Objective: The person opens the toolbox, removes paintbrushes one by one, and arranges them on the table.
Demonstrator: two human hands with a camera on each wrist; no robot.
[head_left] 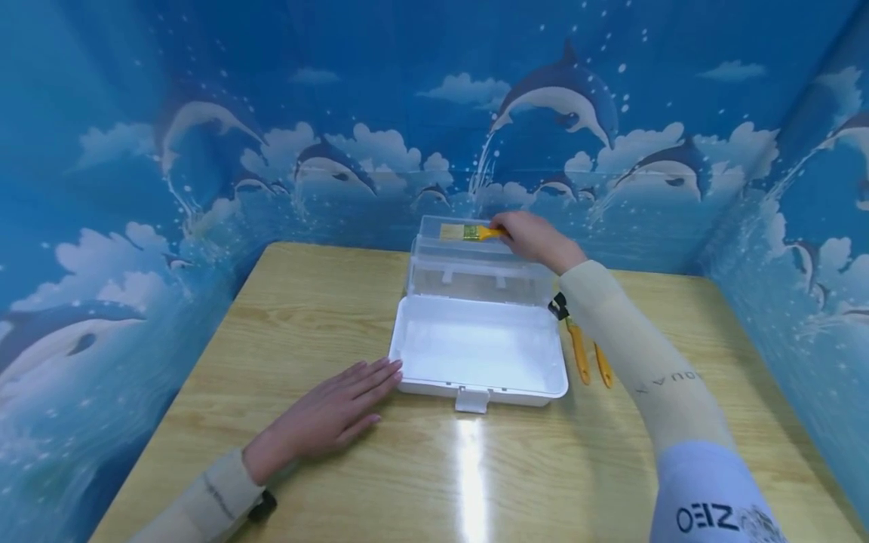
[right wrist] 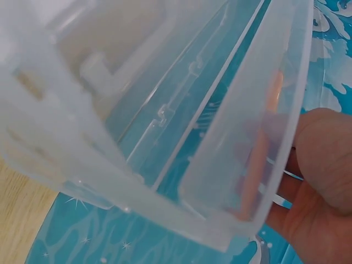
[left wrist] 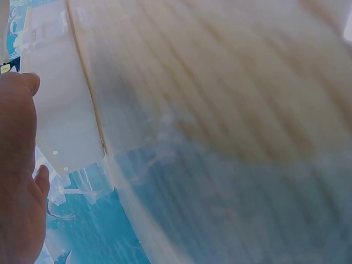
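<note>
A white plastic box [head_left: 478, 347] stands on the table with its clear hinged lid [head_left: 475, 275] raised at the back. My right hand [head_left: 536, 237] holds a paintbrush [head_left: 468, 232] by its yellow handle at the top of the lid, pale bristles pointing left. In the right wrist view the orange-looking handle [right wrist: 258, 159] shows blurred through the translucent lid [right wrist: 231, 148], beside my fingers. Flat on the left, my left hand [head_left: 333, 411] has straight fingers, their tips at the box's front left corner. The left wrist view shows only part of that hand [left wrist: 19, 165].
To the box's right lie a yellow-handled brush [head_left: 578, 351] and another yellow handle [head_left: 603, 366], partly hidden by my right arm. The wood-grain table [head_left: 305, 302] meets blue dolphin-print walls [head_left: 380, 90] at the back and sides. A white latch [head_left: 473, 400] hangs at the box's front.
</note>
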